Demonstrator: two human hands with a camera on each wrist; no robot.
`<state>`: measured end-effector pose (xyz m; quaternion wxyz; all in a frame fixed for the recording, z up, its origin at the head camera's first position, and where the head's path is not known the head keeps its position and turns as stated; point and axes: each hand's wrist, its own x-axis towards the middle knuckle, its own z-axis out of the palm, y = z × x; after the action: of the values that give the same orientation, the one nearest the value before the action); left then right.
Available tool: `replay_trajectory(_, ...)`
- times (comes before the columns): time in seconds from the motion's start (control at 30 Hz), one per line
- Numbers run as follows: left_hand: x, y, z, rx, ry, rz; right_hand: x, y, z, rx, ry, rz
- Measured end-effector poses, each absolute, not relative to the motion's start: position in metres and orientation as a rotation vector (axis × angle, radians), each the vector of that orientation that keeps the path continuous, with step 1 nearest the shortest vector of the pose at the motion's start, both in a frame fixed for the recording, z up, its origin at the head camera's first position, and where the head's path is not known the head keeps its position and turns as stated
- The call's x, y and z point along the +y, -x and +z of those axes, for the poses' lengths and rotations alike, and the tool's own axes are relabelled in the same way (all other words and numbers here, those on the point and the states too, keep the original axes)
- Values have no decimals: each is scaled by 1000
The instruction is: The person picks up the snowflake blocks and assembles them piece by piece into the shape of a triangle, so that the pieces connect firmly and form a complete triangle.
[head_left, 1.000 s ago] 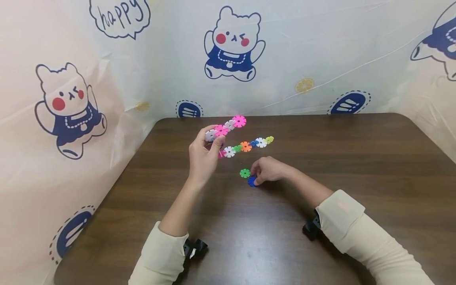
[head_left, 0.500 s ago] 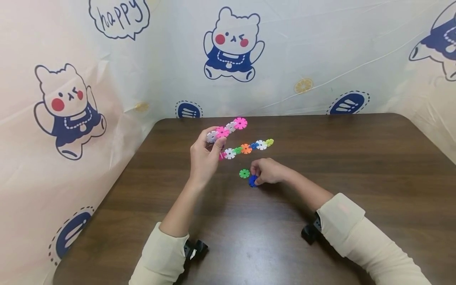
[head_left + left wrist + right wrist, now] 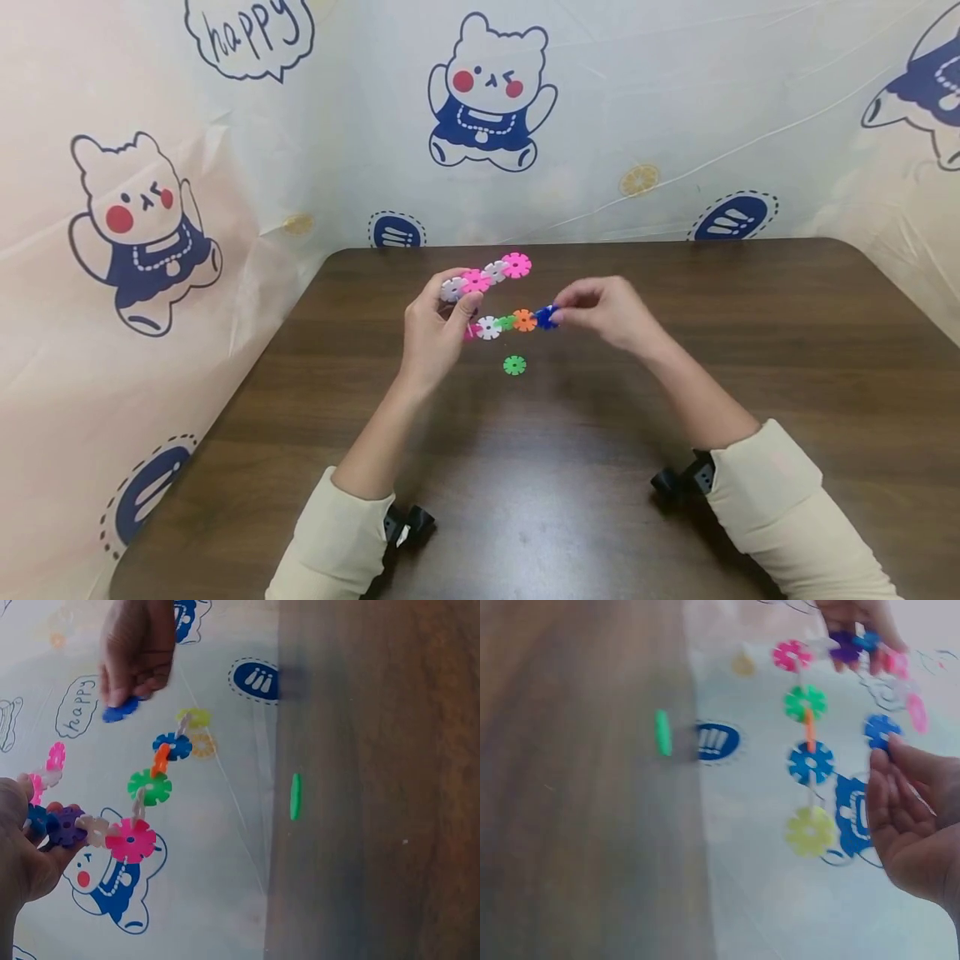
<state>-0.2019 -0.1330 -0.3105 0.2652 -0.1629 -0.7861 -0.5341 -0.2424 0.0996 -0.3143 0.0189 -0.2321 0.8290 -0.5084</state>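
My left hand [image 3: 433,337] grips a bent chain of slotted plastic snowflake discs [image 3: 130,840] above the table. Purple and blue discs sit at its fingers. One arm of the chain runs through pink, white, green, orange, blue and white to a yellow disc [image 3: 811,832]; the other shows pink and white ones. Between thumb and fingers my right hand [image 3: 611,317] pinches a single blue snowflake disc [image 3: 881,730]. In the right wrist view this disc is apart from the chain, between its two arms; in the head view it overlaps the far part, hiding the yellow end.
A loose green snowflake disc [image 3: 514,365] lies on the brown wooden table [image 3: 300,433], below the chain in the head view. Behind the table hangs a pale sheet [image 3: 360,125] printed with cartoon bears. Black wrist cameras sit under both cuffs.
My right hand has lifted the blue disc off the table from beside the green one and carried it up and away to the chain. My left hand has shifted slightly right with the chain.
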Motion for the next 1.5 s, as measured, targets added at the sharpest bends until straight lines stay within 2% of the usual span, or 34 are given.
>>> replay_trajectory(0.17, -131, 203, -309, -2162, 477, -1510, 112, 241, -301, 2609, 660, -1888)
replay_trajectory(0.37, -130, 203, -311, -2230, 524, -1587, 114, 238, -296, 2618, 712, -1974)
replay_trajectory(1.5, -124, 199, -311, -2393, 592, -1549, 114, 232, -296, 2730, 772, -1776)
